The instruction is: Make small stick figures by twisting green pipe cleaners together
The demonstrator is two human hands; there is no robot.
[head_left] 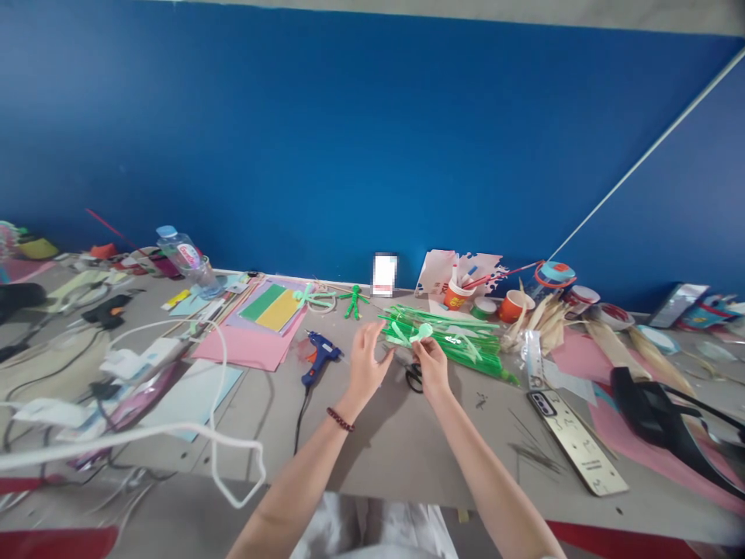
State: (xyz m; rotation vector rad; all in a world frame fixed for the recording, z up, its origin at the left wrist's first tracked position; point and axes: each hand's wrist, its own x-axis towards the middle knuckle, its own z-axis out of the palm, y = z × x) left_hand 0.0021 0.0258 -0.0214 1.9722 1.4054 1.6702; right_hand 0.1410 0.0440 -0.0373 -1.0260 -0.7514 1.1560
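In my right hand [432, 363] a pale green pipe cleaner figure [420, 334] is pinched between thumb and fingers. My left hand [368, 359] is just left of it, its thumb and fingers apart and nothing between them. Packs of green pipe cleaners [483, 341] lie behind both hands. Black scissors [414, 379] rest on the table beside my right hand, partly covered by it. To the left lies a blue hot glue gun [320, 357]. A darker green pipe cleaner figure [353, 303] leans near the wall, close to another pale green one [308, 296].
Coloured paper sheets [250, 344] and a water bottle [189, 260] are at left, with white cables [218, 404] crossing that side. A red cup of markers [457, 295] stands behind the packs. At right lie a phone [579, 442], dried husks [547, 326] and a black strapped object [657, 423].
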